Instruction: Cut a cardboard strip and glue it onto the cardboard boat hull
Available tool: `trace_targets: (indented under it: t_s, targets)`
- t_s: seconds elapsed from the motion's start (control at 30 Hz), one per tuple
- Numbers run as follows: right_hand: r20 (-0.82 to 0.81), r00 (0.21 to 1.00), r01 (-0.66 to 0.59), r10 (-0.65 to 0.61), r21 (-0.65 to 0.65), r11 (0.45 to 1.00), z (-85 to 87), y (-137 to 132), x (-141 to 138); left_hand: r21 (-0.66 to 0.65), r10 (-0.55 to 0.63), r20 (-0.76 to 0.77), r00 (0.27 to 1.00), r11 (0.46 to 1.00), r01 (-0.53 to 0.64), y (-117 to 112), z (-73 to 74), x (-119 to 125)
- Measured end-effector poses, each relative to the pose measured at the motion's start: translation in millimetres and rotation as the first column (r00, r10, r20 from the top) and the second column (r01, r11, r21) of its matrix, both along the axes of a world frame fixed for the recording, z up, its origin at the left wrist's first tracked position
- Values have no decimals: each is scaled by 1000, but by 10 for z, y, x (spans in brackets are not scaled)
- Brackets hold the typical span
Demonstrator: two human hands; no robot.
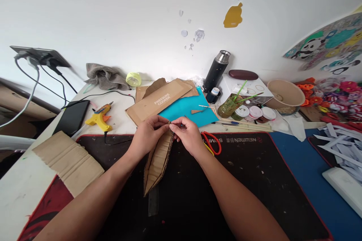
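A leaf-shaped cardboard piece (158, 162) with raised edge strips hangs between my hands over the dark mat, its pointed end toward me. My left hand (151, 133) pinches its far end from the left, thumb and fingers pressed together. From the right, my right hand (188, 133) pinches the same far end, so the fingertips of both hands nearly meet there. My fingers hide the tip itself. Scissors with red and yellow handles (213, 145) lie just right of my right hand. Behind the hands is a flat cardboard box panel (149, 107) printed "PRESSURE COOKER".
A yellow glue gun (100, 118) lies on the left with its cord on the mat (240, 180). A corrugated cardboard sheet (70, 162) is nearer. Blue paper (181, 109), a black flask (216, 71), paint jars (254, 113) and a glass jar (226, 107) stand or lie behind.
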State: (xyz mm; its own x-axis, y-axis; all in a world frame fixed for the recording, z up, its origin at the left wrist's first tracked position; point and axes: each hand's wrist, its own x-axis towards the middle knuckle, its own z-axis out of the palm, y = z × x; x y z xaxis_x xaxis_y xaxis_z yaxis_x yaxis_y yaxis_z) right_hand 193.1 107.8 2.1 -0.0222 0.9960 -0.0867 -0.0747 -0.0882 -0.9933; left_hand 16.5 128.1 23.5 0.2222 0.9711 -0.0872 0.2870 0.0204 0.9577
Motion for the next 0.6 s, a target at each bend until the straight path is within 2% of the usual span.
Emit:
trace_targets:
  t_s: [0.4,0.6]
  targets:
    - [-64,998,-18,15,-58,998,-13,6,1,84,-17,-115,993,996,27,-54,79,18]
    - [-42,999,-14,11,-77,997,-3,-2,-11,158,-7,-255,967,986,49,-84,102,20]
